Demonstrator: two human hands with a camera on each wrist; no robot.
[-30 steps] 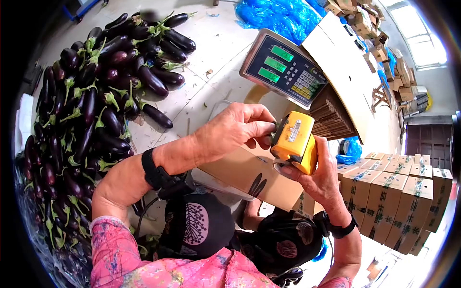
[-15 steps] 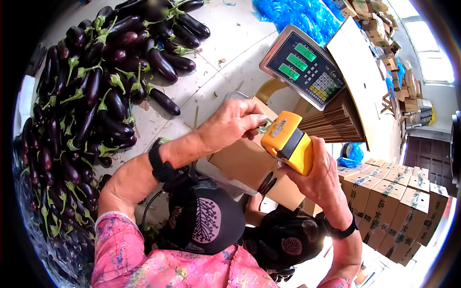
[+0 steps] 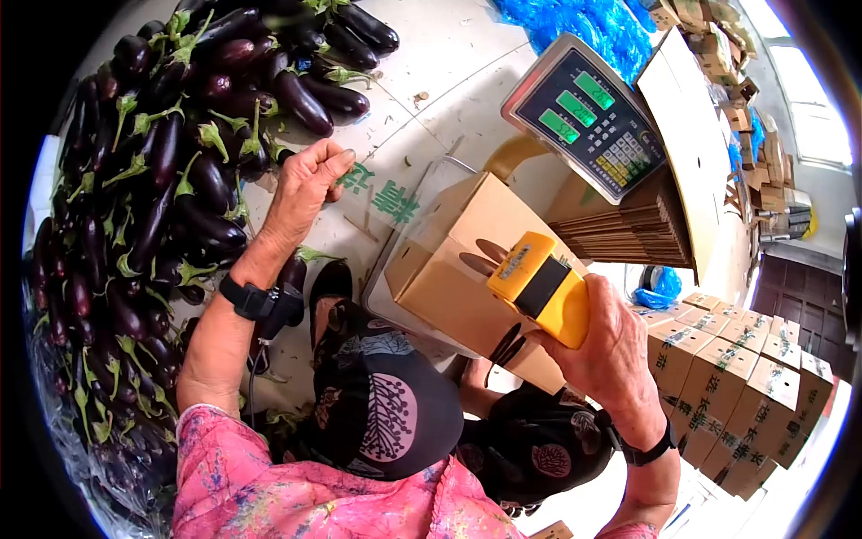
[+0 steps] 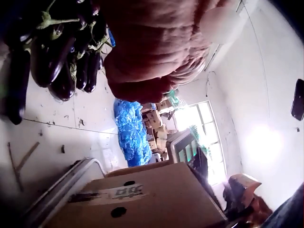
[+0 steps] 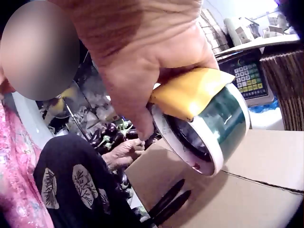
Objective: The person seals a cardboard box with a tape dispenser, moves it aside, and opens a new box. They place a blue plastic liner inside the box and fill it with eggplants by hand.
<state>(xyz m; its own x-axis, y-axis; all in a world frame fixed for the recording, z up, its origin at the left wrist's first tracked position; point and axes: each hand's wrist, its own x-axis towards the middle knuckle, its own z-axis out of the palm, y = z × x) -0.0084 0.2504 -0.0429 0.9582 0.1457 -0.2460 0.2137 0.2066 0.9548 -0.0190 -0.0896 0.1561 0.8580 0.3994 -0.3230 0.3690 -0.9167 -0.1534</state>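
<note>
Tiled floor (image 3: 462, 72) beyond; right hand (image 3: 615, 355) grips yellow dispenser (image 3: 564, 310) over carton (image 3: 435, 274), left hand (image 3: 305, 189) seemingly pinches printed tape (image 3: 395, 207) well apart, likely for tension.

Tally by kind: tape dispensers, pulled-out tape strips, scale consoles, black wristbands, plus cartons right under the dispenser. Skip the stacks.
Tape dispenser: 1
Tape strip: 1
Scale console: 1
Black wristbands: 2
Carton: 1
Total: 6
Eggplants left out; they overlap too much to count.
</note>
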